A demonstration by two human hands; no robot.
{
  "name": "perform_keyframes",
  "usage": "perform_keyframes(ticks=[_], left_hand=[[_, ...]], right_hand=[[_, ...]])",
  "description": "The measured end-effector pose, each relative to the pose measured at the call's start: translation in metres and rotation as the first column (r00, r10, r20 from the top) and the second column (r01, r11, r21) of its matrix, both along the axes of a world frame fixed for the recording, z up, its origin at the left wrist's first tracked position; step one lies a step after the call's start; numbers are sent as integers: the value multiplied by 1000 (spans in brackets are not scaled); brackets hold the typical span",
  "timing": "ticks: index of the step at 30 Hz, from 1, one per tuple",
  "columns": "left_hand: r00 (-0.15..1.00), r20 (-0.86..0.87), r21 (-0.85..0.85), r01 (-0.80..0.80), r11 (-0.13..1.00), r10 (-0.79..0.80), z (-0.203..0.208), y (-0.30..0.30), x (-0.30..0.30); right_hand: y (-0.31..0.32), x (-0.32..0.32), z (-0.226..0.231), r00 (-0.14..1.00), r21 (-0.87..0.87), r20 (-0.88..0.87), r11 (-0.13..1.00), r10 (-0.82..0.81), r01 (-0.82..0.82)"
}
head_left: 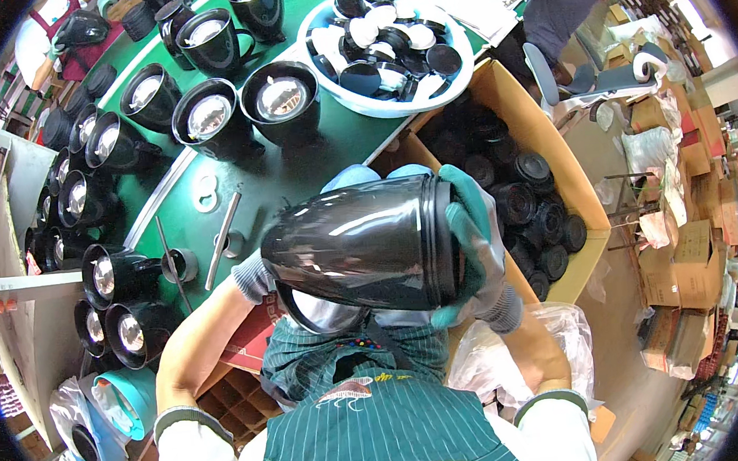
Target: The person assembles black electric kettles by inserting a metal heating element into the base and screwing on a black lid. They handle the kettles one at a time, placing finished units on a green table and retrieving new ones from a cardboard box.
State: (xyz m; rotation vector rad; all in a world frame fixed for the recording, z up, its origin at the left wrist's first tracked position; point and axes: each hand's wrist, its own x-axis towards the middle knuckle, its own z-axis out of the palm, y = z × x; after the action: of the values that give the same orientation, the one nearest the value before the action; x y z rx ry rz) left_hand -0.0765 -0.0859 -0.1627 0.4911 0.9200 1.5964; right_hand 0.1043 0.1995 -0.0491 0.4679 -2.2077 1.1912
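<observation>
A glossy black tapered mug [353,245] lies sideways in front of me, held in both gloved hands. My left hand [351,177] is closed round its narrower left part, mostly hidden behind it; some fingers show along the far side. My right hand [480,243] is closed over the wide right end, fingers against the ringed black rim or lid. A curved, shiny piece, perhaps the handle, shows under the mug. Beyond it, several black mugs with silvery interiors, including one mug [281,102], stand on the green table [233,176].
A light-blue basin [335,93] of black and white parts stands at the far right of the table. Beside it is a cardboard box [555,148] of round black lids. Two rods [222,241] in small cups stand on the table. Co-workers sit beyond.
</observation>
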Motion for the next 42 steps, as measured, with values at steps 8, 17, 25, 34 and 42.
perform_keyframes(ticks=[8,17,25,34,42], left_hand=[[-539,-837,252,-232,940,92,131,7,-2],[859,-431,5,-303,953,276,-10,-61,-5],[-630,-757,396,-232,888,173,158,-14,13],[934,1,74,-357,931,358,11,-56,16],[-516,-825,373,-194,907,229,173,-20,13]], right_hand=[[3,-6,-44,780,-717,552,645,295,263],[7,20,-24,984,142,173,990,-41,17],[-21,20,-78,942,-304,335,943,-24,132],[-17,-29,-19,950,159,-300,987,84,-37],[-28,-2,-48,757,-822,492,517,430,240]])
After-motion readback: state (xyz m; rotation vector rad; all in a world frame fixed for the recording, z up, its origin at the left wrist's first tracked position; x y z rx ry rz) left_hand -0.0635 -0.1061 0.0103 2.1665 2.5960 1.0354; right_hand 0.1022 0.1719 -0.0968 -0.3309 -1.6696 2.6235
